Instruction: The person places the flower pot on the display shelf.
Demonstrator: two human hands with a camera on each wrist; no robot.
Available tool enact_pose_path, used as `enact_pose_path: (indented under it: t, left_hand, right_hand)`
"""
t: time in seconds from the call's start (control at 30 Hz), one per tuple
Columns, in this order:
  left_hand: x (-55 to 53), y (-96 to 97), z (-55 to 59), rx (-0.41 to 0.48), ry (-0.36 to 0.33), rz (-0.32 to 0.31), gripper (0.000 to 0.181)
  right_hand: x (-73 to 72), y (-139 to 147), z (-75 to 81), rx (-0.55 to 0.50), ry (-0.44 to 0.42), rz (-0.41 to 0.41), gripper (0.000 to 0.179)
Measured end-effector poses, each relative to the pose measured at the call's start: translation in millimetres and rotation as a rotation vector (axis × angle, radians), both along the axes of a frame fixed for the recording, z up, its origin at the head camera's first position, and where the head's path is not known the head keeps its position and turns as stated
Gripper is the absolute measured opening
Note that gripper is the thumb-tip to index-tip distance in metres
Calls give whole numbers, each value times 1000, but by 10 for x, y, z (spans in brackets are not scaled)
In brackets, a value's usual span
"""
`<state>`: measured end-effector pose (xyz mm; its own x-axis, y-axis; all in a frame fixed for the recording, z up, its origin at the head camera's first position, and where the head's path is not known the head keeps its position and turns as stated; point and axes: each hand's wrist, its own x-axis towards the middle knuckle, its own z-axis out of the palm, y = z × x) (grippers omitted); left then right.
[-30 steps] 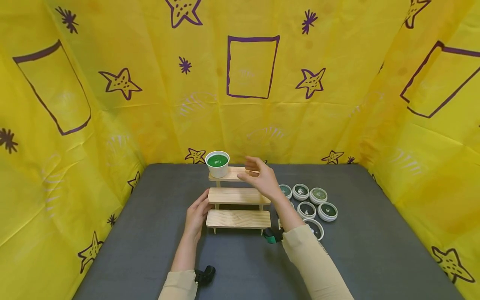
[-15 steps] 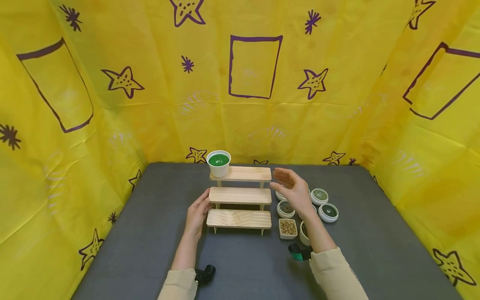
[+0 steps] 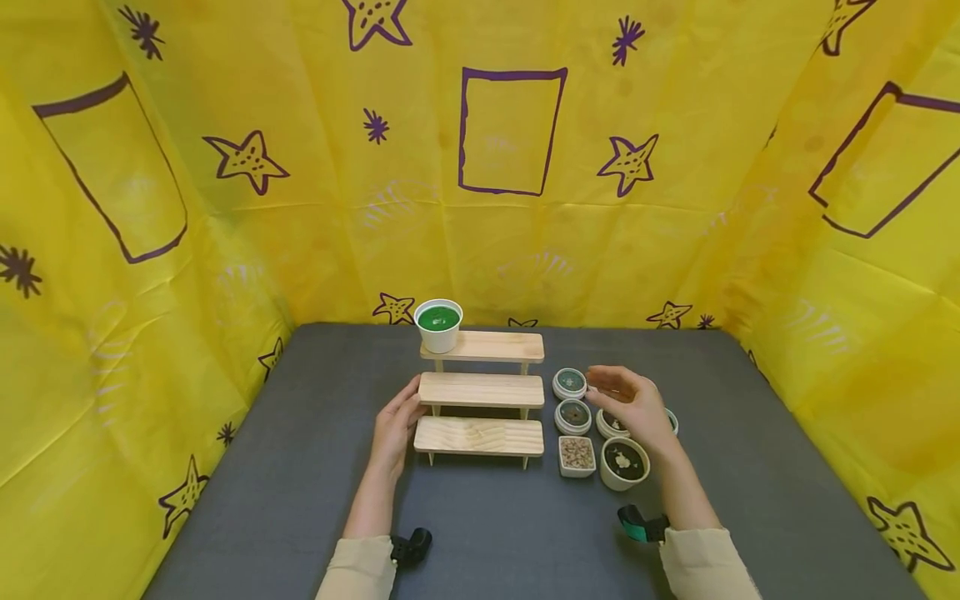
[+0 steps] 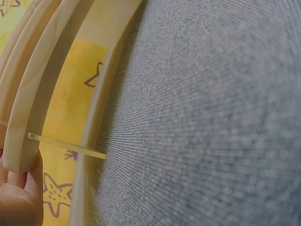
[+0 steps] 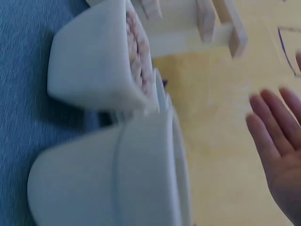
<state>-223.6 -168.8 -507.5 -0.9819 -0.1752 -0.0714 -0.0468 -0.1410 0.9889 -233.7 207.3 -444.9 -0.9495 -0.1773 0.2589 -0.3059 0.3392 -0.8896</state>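
A three-tier wooden display stand (image 3: 480, 390) stands mid-table, its left end held by my left hand (image 3: 393, 425) at the middle tier. In the left wrist view, the fingers (image 4: 21, 188) lie against the wood, partly hidden behind it. On the left of the top tier sits a white cup with a green filling (image 3: 438, 327). My right hand (image 3: 630, 404) hovers over the group of small pots, fingers loosely bent and holding nothing. Near it are a round pot with teal content (image 3: 570, 383), a pot with brownish content (image 3: 573, 417) and a taller dark-filled cup (image 3: 624, 463).
A square white dish of small pale pieces (image 3: 577, 457) stands right of the lowest tier. Further pots lie partly hidden beneath my right hand. Yellow patterned cloth (image 3: 510, 242) walls in the dark grey table (image 3: 480, 533) at the back and sides.
My right hand has moved from beside the top tier, rightward and down, to above the pots. My left hand remains at the stand, and the green-filled cup stays on the top tier.
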Motion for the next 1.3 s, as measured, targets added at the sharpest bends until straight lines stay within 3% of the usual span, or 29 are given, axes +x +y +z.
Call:
enact_pose_path:
  t: [0.27, 0.6, 0.8, 1.07, 1.3]
  left_hand:
    - [6, 5, 4, 34, 25, -16, 45]
    - [1, -7, 20, 25, 10, -10, 44]
    - [8, 2, 14, 15, 4, -9, 44]
    - [16, 4, 2, 12, 6, -16, 44]
    - [9, 0, 2, -3, 2, -8, 44]
  right_hand:
    - [107, 327, -121, -53, -76, 155, 42]
    - [77, 685, -234, -104, -140, 376, 40]
    - [106, 802, -303, -120, -187, 497, 44]
    - [117, 882, -450, -104, -240, 582, 49]
    - [90, 915, -546, -103, -278, 697, 65]
